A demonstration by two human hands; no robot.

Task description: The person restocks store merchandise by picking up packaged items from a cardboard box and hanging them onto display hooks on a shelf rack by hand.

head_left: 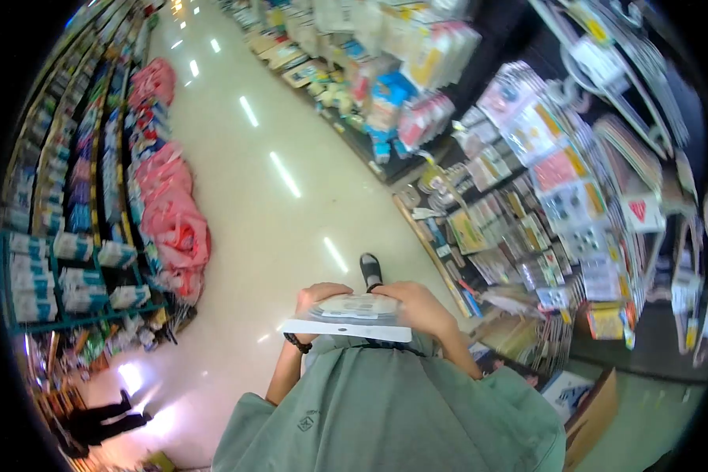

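Note:
A flat clear plastic package [346, 329] with a white strip along its near edge is held in front of the green shirt [370, 401]. My left hand [321, 297] grips its left side, fingers wrapped round it, with a dark beaded bracelet at the wrist. On the right side, my right hand [418, 305] is closed on the same package. Some pale contents show through the plastic, but they are too blurred to make out.
Shelves of packaged goods [79, 173] line the left, with pink bags [169, 204] on the floor beside them. Hanging packets [558, 165] fill the right-hand rack. A cardboard box [594, 417] stands at lower right. A person in dark clothes [98, 425] is at lower left.

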